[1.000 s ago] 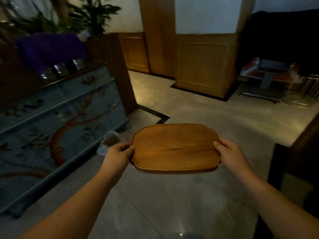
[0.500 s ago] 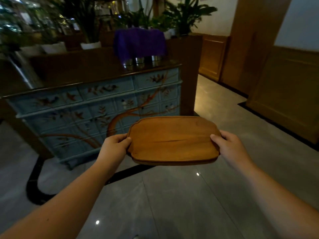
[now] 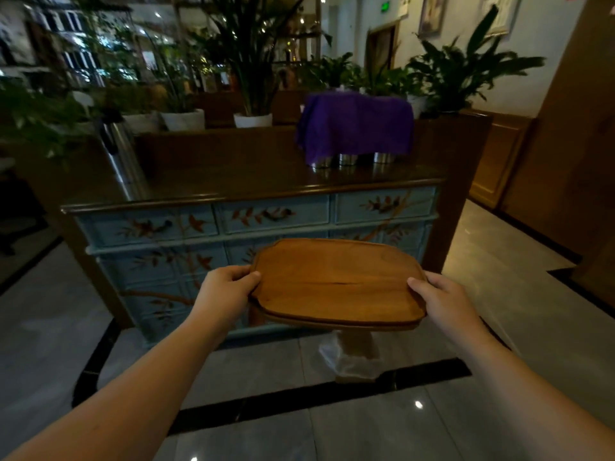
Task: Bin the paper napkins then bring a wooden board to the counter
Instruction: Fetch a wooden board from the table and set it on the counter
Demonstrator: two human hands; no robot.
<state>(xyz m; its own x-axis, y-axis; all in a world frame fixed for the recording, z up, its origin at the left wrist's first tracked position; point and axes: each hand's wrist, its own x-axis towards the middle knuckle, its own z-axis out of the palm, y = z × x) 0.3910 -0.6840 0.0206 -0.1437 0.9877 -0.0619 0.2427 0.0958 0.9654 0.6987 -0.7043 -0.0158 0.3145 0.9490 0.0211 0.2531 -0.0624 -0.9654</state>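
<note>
A brown wooden board (image 3: 336,284) with scalloped corners is held flat in front of me, at about waist height. My left hand (image 3: 226,291) grips its left edge and my right hand (image 3: 442,301) grips its right edge. Straight ahead stands the counter (image 3: 233,181), a dark wooden top over a blue painted chest with drawers. A small wooden bin with a clear plastic liner (image 3: 352,357) stands on the floor below the board, partly hidden by it. No paper napkins are visible.
A purple cloth (image 3: 352,124) covers several metal cups at the counter's right end. A steel flask (image 3: 121,158) stands at its left end. Potted plants (image 3: 253,61) line the back. A wooden pillar (image 3: 449,181) stands right of the chest, with grey tiled floor around.
The view has swung left, so the counter now faces me squarely and is closer. Both hands keep the same grip on the board. The bin has come into view below it.
</note>
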